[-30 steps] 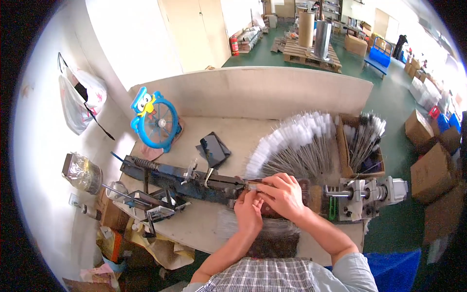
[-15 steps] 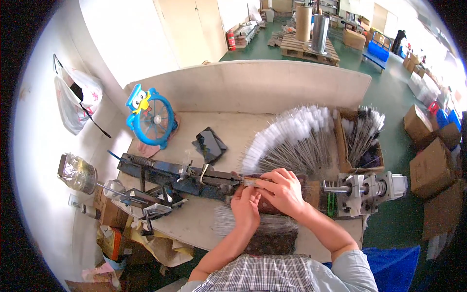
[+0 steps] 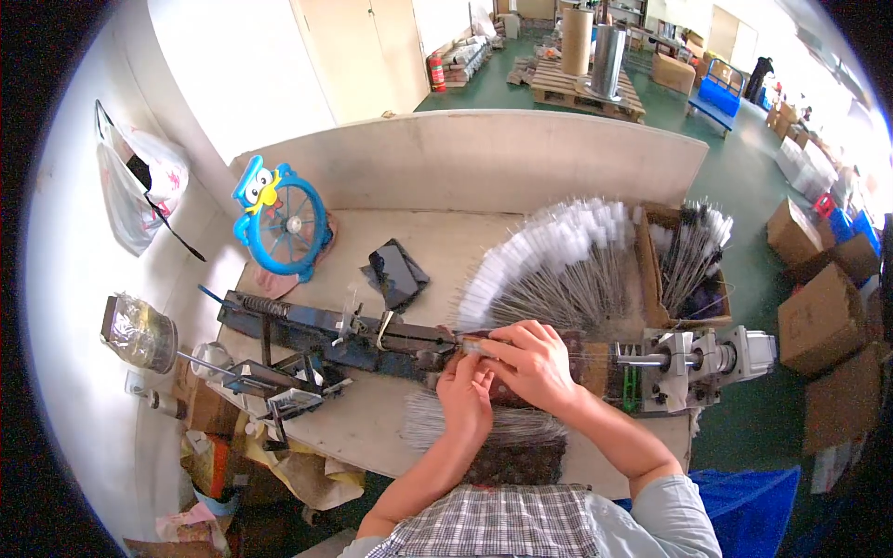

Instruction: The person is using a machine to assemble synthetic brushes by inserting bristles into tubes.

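My left hand is closed, fingertips pinched together, at the right end of the long dark metal bench fixture. Close against it, my right hand bends its fingers over the same spot, closed from above. A small pale piece shows at the fingertips; what exactly they grip is too small to tell. To the right, thin wires stretch toward the metal spindle machine. Under my wrists lies a bundle of fine grey wires on a dark patterned cloth.
Behind my hands, wire brushes with white bristles fan out beside a cardboard box of more brushes. A blue duck-shaped fan and a dark phone-like slab stand farther left. A low board edges the table's back.
The view has shifted slightly, so the whole scene sits a little to the left. Both hands stay at the fixture's end with only small finger movement.
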The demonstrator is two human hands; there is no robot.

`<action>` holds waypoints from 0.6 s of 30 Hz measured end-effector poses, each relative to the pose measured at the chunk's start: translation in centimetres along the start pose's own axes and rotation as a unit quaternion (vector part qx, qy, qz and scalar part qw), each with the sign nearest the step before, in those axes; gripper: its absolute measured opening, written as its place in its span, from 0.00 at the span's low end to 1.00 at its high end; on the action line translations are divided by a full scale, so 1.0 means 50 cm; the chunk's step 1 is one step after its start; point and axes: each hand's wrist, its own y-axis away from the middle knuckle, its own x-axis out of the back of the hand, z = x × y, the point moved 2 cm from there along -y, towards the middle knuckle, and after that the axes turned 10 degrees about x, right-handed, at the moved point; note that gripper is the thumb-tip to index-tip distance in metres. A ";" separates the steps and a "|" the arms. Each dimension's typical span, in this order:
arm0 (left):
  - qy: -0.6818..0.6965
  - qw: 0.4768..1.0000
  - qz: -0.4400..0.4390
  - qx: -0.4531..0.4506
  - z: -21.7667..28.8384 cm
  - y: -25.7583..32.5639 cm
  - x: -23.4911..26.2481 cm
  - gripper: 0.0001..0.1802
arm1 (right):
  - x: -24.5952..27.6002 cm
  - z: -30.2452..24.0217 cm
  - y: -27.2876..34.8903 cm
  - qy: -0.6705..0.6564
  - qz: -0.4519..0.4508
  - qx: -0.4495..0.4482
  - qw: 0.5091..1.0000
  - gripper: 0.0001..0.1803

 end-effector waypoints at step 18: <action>0.006 1.000 -0.003 0.006 -0.001 -0.003 0.001 0.04 | 0.000 -0.007 -0.015 0.039 -0.012 0.007 0.999 0.13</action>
